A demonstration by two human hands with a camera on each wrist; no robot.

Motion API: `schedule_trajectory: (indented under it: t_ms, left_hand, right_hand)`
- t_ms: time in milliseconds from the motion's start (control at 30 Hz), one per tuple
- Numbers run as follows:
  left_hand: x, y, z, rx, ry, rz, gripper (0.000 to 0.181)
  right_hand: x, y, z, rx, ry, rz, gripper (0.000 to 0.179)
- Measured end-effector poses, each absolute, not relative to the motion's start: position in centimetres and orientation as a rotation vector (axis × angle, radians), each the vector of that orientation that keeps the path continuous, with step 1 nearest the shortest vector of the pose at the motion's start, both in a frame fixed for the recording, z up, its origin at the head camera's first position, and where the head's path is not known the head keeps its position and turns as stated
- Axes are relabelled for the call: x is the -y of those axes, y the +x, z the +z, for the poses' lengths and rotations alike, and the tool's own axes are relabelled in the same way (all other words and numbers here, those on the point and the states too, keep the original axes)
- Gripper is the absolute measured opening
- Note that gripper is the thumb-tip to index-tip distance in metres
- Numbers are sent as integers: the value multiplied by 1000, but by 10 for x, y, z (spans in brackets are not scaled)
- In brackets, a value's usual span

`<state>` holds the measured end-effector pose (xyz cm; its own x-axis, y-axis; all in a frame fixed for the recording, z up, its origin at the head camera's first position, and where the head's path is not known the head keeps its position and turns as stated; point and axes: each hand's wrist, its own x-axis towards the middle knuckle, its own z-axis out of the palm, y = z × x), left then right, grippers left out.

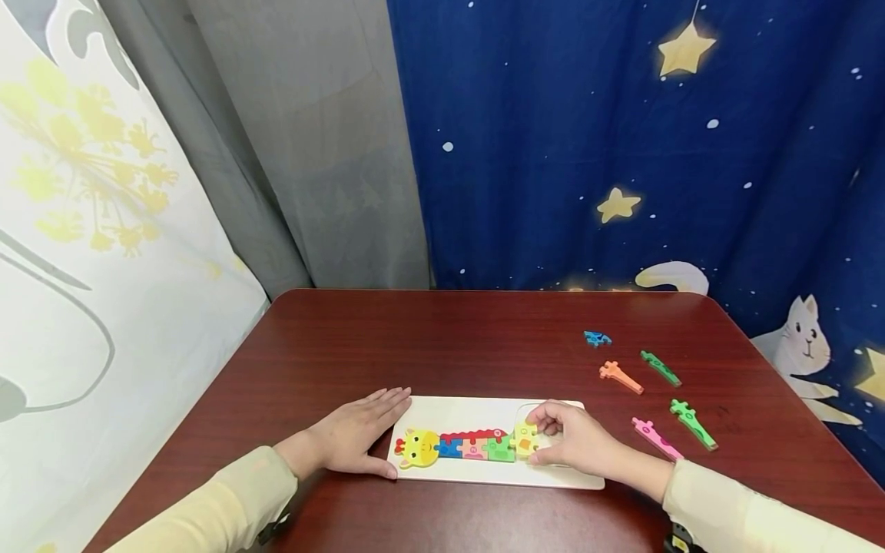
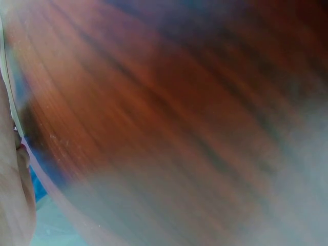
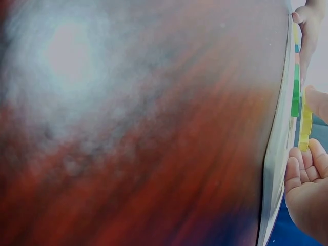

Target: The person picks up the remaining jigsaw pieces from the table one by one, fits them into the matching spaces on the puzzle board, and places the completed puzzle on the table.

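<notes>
A white puzzle board (image 1: 477, 474) lies near the table's front edge. On it a yellow giraffe head piece (image 1: 419, 448) is followed by blue (image 1: 451, 448), pink (image 1: 474, 448) and green pieces (image 1: 501, 449). My right hand (image 1: 577, 442) pinches a yellow puzzle piece (image 1: 525, 441) between thumb and fingers, at the green piece's right side. In the right wrist view that yellow piece (image 3: 306, 123) looks tilted and slightly above the board (image 3: 274, 169). My left hand (image 1: 356, 434) rests with fairly straight fingers at the board's left end. Only its edge (image 2: 15, 189) shows in the left wrist view.
On the dark red table (image 1: 442, 346), loose pieces lie to the right: blue (image 1: 598, 339), orange (image 1: 621, 376), dark green (image 1: 661, 369), light green (image 1: 694, 424) and pink (image 1: 655, 438). The pink one is close to my right forearm. Curtains (image 1: 525, 192) hang behind the table.
</notes>
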<state>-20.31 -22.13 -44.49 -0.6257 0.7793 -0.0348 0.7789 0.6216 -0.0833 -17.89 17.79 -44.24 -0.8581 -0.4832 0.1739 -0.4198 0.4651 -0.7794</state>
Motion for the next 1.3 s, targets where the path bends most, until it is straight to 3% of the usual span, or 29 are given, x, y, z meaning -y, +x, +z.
schedule_trajectory:
  t_ms: [1300]
  left_hand:
    - [221, -202, -444, 2834, -1354, 115, 109]
  right_hand:
    - [-176, -178, -444, -2650, -903, -1270, 43]
